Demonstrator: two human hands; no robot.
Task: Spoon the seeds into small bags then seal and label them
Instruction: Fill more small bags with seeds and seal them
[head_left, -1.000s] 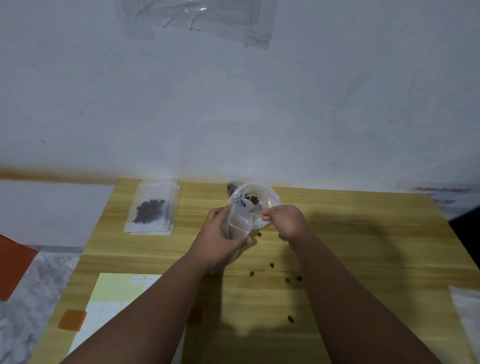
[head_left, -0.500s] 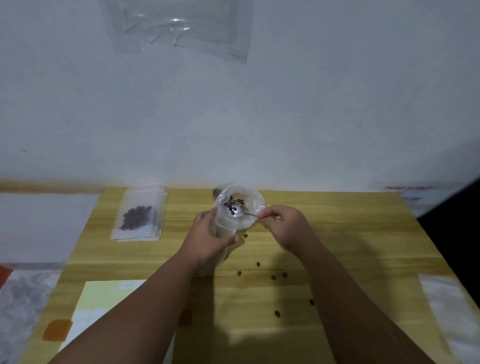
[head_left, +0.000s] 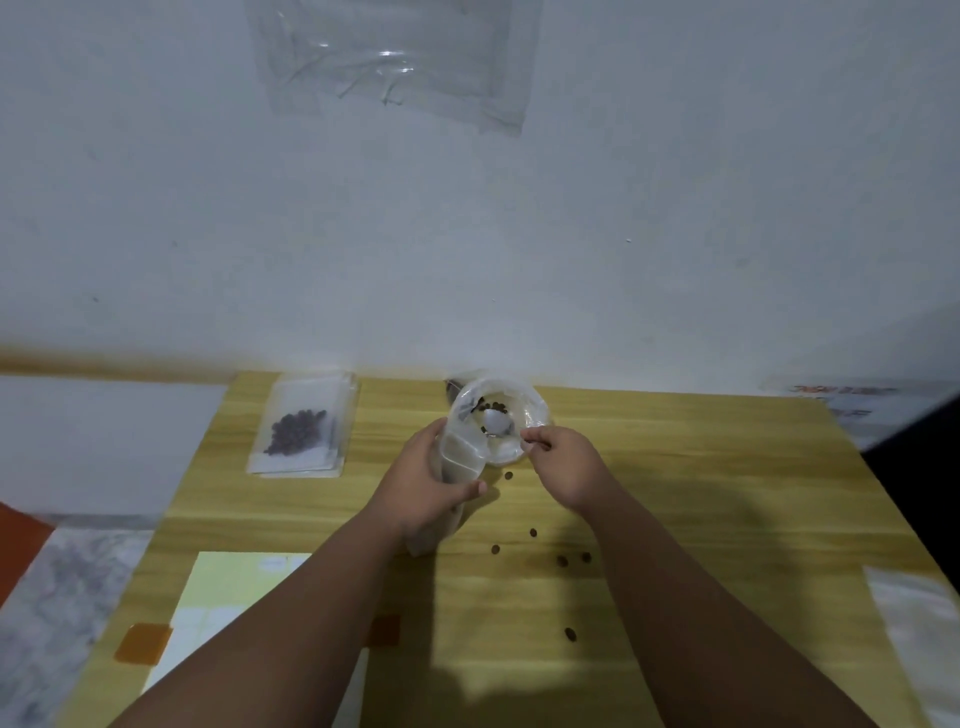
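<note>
The lower part of the small bag (head_left: 460, 457) is hidden behind the left hand (head_left: 426, 493) that holds it. The handle of the spoon (head_left: 496, 422) is lost inside the pinching fingers of the right hand (head_left: 566, 462). Behind the bowl (head_left: 539, 404) a dark thing (head_left: 451, 387) shows only an edge, so I cannot tell what it is. The label sheet (head_left: 223, 587) is partly covered by the left forearm (head_left: 291, 623) and cut by the bottom edge, and its writing is too small to read. A white sheet (head_left: 919, 644) is cut by the right edge. The printed paper (head_left: 841, 395) is blurred.
</note>
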